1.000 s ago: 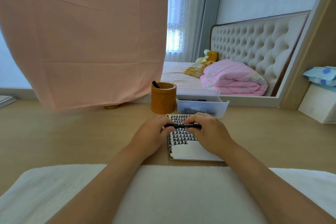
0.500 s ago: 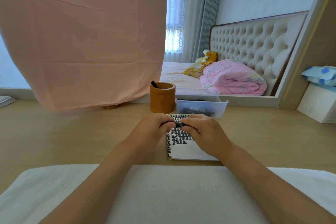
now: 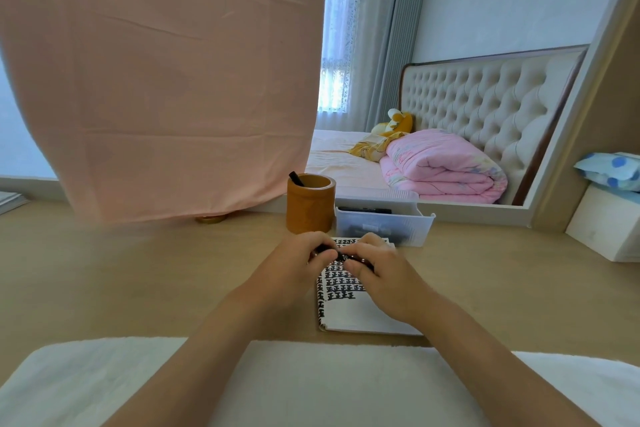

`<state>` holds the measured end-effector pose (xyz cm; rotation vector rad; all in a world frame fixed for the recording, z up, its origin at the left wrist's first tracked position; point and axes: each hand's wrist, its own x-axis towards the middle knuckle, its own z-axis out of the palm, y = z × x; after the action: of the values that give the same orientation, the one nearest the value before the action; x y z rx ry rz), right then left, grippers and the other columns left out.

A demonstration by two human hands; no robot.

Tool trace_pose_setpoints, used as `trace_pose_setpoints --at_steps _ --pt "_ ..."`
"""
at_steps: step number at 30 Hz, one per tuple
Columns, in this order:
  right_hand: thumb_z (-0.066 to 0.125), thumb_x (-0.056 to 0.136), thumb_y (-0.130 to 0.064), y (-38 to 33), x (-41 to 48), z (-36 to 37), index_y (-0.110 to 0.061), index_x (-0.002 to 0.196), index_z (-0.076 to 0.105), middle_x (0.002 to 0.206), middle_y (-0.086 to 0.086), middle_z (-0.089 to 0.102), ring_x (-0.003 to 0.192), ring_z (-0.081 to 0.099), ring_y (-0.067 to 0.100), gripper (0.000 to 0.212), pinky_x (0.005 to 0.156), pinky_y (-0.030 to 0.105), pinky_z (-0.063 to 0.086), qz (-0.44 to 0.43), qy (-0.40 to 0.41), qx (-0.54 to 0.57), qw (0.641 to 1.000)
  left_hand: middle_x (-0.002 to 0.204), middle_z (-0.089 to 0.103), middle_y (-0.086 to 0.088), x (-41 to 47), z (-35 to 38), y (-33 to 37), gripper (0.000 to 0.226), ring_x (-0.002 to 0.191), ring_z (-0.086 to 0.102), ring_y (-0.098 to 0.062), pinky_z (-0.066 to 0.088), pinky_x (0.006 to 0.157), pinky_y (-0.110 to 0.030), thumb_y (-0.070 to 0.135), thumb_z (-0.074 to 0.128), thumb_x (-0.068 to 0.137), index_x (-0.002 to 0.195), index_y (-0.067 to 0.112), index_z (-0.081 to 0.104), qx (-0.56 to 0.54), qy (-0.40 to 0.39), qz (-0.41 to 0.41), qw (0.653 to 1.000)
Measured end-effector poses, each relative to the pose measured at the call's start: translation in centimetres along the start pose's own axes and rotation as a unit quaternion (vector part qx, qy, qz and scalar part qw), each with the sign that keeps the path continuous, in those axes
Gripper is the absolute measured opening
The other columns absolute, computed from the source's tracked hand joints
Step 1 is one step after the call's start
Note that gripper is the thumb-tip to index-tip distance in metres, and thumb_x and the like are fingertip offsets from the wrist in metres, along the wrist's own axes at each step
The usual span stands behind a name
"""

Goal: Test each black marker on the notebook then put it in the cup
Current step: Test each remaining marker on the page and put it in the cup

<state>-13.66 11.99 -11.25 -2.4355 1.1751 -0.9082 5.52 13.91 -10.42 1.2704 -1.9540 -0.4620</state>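
Your hands have drawn together; left hand point(image 3: 304, 265) and right hand point(image 3: 386, 272) each pinch the marker point(image 3: 346, 257) in curled fingers point(image 3: 323, 256), just over the notebook point(image 3: 346, 310); it looks recapped, so the cup point(image 3: 310, 210), just beyond your left fingers, is next.

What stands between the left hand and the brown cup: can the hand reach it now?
Probably yes. The brown cup stands just beyond the left hand, with nothing between them. But that hand and the right hand both grip the black marker, so one must release first.
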Motion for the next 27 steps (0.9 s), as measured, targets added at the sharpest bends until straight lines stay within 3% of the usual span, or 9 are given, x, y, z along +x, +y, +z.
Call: trace_pose_setpoints --at_steps 4,7,10,13,18,22,27 --pt "0.055 0.099 -0.021 0.0 1.4 -1.1 -0.026 0.116 0.065 0.099 -0.011 0.057 0.093 0.056 0.003 0.02 0.079 0.015 0.04 0.064 0.03 0.016 0.997 0.102 0.058 0.019 2.2 -0.7 -0.6 0.032 0.093 0.055 0.002 0.043 0.075 -0.017 0.041 0.055 0.096 0.126 0.035 0.052 -0.001 0.032 -0.036 0.999" --pt "0.061 0.096 -0.023 -0.1 3.6 -2.3 -0.024 0.111 0.069 0.097 -0.009 0.062 0.087 0.058 0.005 0.017 0.074 0.017 0.042 0.09 0.068 0.02 0.993 0.108 0.058 0.012 4.9 -1.5 -1.6 0.039 0.099 0.055 -0.004 0.046 0.079 -0.023 0.047 0.059 0.093 0.127 0.031 0.05 -0.029 0.092 -0.063 0.993" --pt "0.065 0.092 -0.029 -0.2 6.8 -3.7 -0.027 0.108 0.073 0.092 -0.01 0.068 0.083 0.061 0.01 0.018 0.077 0.031 0.049 0.118 0.09 0.018 0.989 0.112 0.056 0.007 7.6 -1.8 -3.1 0.033 0.103 0.054 -0.01 0.043 0.081 -0.024 0.037 0.062 0.093 0.123 0.026 0.054 -0.046 0.18 -0.086 0.979" --pt "0.068 0.09 -0.027 -0.3 10.6 -4.9 -0.021 0.107 0.073 0.093 -0.005 0.071 0.085 0.064 0.014 0.018 0.08 0.033 0.051 0.132 0.12 0.058 0.982 0.123 0.05 0.002 9.6 -1.6 -4.8 0.043 0.114 0.049 -0.016 0.045 0.09 -0.031 0.031 0.067 0.089 0.128 0.022 0.049 -0.032 0.243 -0.141 0.959" --pt "0.066 0.091 -0.02 0.4 16.5 -5.0 -0.018 0.104 0.071 0.091 -0.005 0.071 0.08 0.07 0.013 0.015 0.081 0.027 0.052 0.107 0.143 0.066 0.982 0.144 0.037 -0.002 11.2 -0.3 -7.9 0.08 0.132 0.04 -0.021 0.04 0.108 -0.042 0.036 0.076 0.08 0.145 0.02 0.033 -0.089 0.238 -0.185 0.949" --pt "0.063 0.094 -0.021 0.9 19.7 -3.5 -0.017 0.111 0.07 0.099 -0.001 0.073 0.085 0.07 0.014 0.019 0.084 0.027 0.053 0.09 0.122 0.06 0.987 0.138 0.042 0.0 10.8 1.2 -9.7 0.078 0.127 0.044 -0.019 0.042 0.104 -0.036 0.034 0.078 0.078 0.141 0.024 0.035 -0.099 0.216 -0.158 0.958" --pt "0.059 0.095 -0.023 1.6 22.1 -1.4 -0.019 0.111 0.068 0.104 -0.001 0.069 0.096 0.066 0.021 0.018 0.094 0.042 0.053 0.075 0.103 0.035 0.991 0.138 0.043 -0.001 11.1 1.5 -10.6 0.076 0.126 0.044 -0.018 0.041 0.105 -0.035 0.031 0.08 0.077 0.14 0.021 0.037 -0.091 0.224 -0.142 0.96"
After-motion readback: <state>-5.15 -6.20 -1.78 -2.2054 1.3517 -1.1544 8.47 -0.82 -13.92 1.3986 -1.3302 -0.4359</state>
